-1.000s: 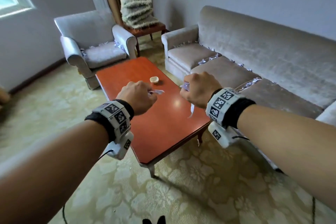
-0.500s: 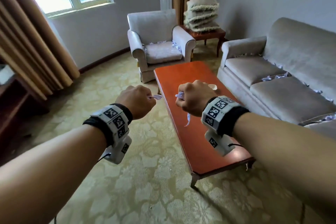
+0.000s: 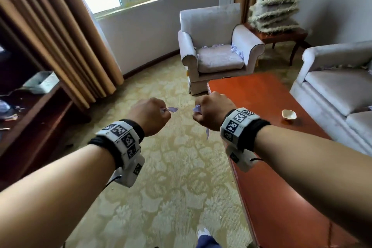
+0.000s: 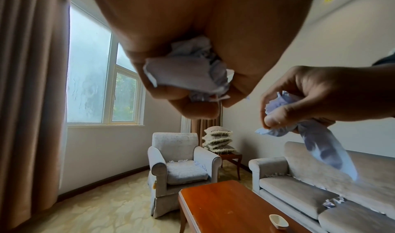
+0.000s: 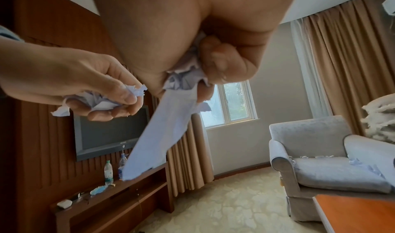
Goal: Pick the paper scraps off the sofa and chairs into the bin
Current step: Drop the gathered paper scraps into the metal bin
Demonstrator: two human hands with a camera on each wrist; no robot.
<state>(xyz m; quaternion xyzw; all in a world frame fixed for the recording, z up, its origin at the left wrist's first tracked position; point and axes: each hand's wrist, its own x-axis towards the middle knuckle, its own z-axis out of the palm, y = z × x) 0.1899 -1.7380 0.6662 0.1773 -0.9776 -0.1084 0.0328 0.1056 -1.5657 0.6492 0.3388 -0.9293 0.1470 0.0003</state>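
Both hands are held out in front of me over the carpet, level with each other and a little apart. My left hand (image 3: 159, 113) grips a crumpled wad of pale paper scraps (image 4: 188, 72). My right hand (image 3: 201, 111) grips another wad (image 5: 183, 79), from which a long strip (image 5: 162, 128) hangs below the fist. More scraps (image 3: 235, 49) lie along the seat edges of the grey armchair (image 3: 217, 26). Others (image 3: 342, 66) lie at the back of the sofa (image 3: 338, 86) seat. No bin is in view.
A red-brown coffee table (image 3: 261, 94) with a small dish (image 3: 289, 115) stands to my right, in front of the sofa. A dark TV stand (image 3: 30, 119) with clutter is at the left. Stacked cushions (image 3: 275, 10) sit on a side table. Carpet lies ahead.
The view has swung left, from the sofa and table towards the armchair, window and TV stand. Both hands keep their hold on the scraps and stay in front of me.
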